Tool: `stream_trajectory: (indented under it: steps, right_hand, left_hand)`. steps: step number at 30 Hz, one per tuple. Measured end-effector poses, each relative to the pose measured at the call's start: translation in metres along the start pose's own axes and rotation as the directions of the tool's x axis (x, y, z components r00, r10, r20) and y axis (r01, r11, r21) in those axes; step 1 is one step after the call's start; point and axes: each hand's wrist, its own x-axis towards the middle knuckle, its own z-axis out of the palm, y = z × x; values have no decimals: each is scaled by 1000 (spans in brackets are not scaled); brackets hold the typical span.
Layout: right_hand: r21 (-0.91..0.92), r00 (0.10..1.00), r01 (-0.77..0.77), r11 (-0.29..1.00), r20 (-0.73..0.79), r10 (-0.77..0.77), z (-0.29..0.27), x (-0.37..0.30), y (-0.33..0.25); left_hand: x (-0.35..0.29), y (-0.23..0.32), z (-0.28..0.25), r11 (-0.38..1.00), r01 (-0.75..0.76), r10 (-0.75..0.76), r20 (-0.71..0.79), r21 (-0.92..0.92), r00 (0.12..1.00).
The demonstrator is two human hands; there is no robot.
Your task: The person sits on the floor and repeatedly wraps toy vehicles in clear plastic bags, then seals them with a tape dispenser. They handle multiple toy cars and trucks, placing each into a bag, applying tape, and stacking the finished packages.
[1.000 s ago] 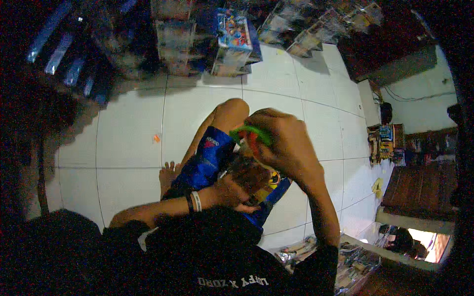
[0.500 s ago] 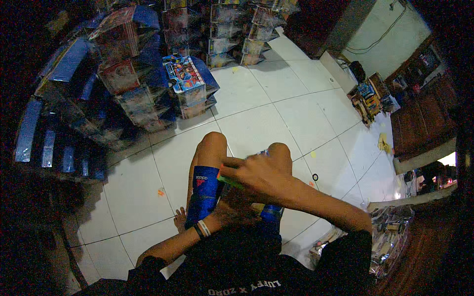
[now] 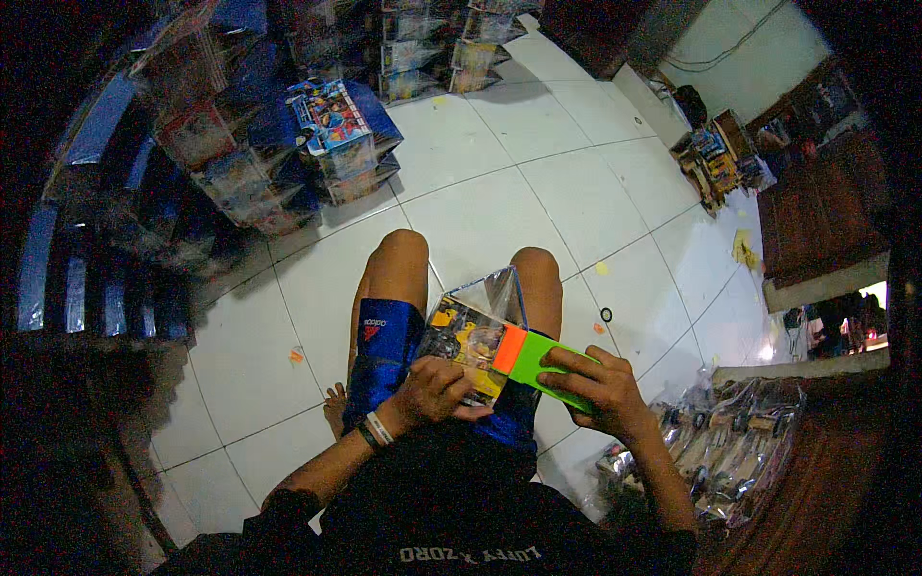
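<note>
On my lap a display box (image 3: 459, 336) printed in yellow and black leans between my thighs, its upper part a clear film window edged in blue. My left hand (image 3: 429, 396) grips its lower left side, fingers curled on the front. In my right hand (image 3: 603, 389) is a bright green flat piece with an orange end (image 3: 534, 365), held between thumb and fingers. Its orange end lies against the box's right side. Whether the two touch firmly or the piece slides into the box I cannot tell.
Stacks of blue-backed display boxes (image 3: 202, 144) stand at the left and back. One box (image 3: 331, 120) with a colourful top is nearest. A clear plastic bag of wooden toy vehicles (image 3: 730, 451) lies at my right. Several toys (image 3: 715, 163) sit by the far-right wall. Tiled floor (image 3: 499, 211) spreads ahead.
My right hand has moved right and down from over the lap, bringing the green and orange piece into full sight. The box, mostly covered before, now shows.
</note>
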Motion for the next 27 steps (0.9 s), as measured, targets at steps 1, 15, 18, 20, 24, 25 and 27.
stream_trajectory:
  steps: [1,15,18,20,24,25,27]
  right_hand:
    - [-9,1000,1,1000,4,-1,1,1,-1]
    - [-287,962,-48,957,244,122,-27,1,-42]
    - [-285,690,-9,958,692,212,32,-3,-47]
    - [-385,431,39,922,839,332,63,-22,-17]
    - [-483,438,-71,872,771,463,94,-90,45]
    - [-495,425,-179,850,740,521,103,-98,60]
    - [-464,464,-442,767,614,639,118,-110,80]
  left_hand:
    - [1,3,-3,997,51,-52,23,50,998]
    - [45,27,-16,969,133,-215,451,206,866]
    - [46,28,-15,964,140,-232,458,227,858]
    - [52,24,-20,961,153,-248,465,232,850]
    - [68,24,-25,951,234,-300,432,201,851]
    - [73,25,-22,957,249,-289,486,146,825]
    - [84,26,-11,945,275,-325,573,176,752]
